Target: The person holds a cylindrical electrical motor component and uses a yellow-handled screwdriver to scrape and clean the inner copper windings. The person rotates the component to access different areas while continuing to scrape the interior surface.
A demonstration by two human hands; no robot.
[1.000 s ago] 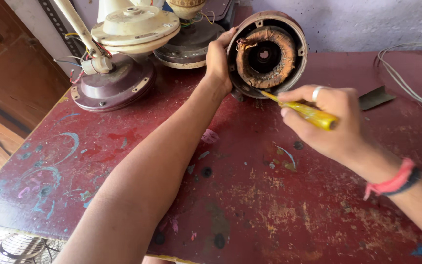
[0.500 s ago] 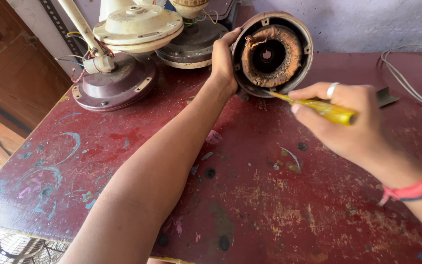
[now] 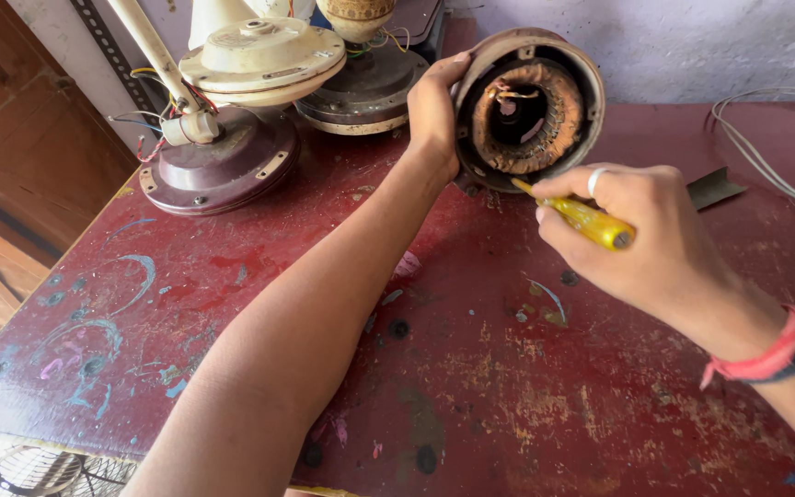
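Note:
A round fan motor housing (image 3: 570, 69) with copper windings inside stands tilted on its edge at the back of the worn red table (image 3: 471, 368). My left hand (image 3: 434, 115) grips the housing's left rim and holds it up. My right hand (image 3: 641, 235) holds a yellow-handled screwdriver (image 3: 586, 221), whose tip touches the lower rim of the housing. A ring sits on one finger of my right hand and a red band is on that wrist.
Two fan bodies stand at the back left: a cream one on a purple base (image 3: 232, 110) with loose wires, and a dark one (image 3: 370, 83) behind. A grey cable (image 3: 770, 152) and a small metal plate (image 3: 715, 187) lie at the right. A wooden door (image 3: 20, 175) stands at the left.
The view has shifted slightly, and my right hand with the screwdriver has stayed at the housing's lower rim. My left hand keeps its grip on the housing.

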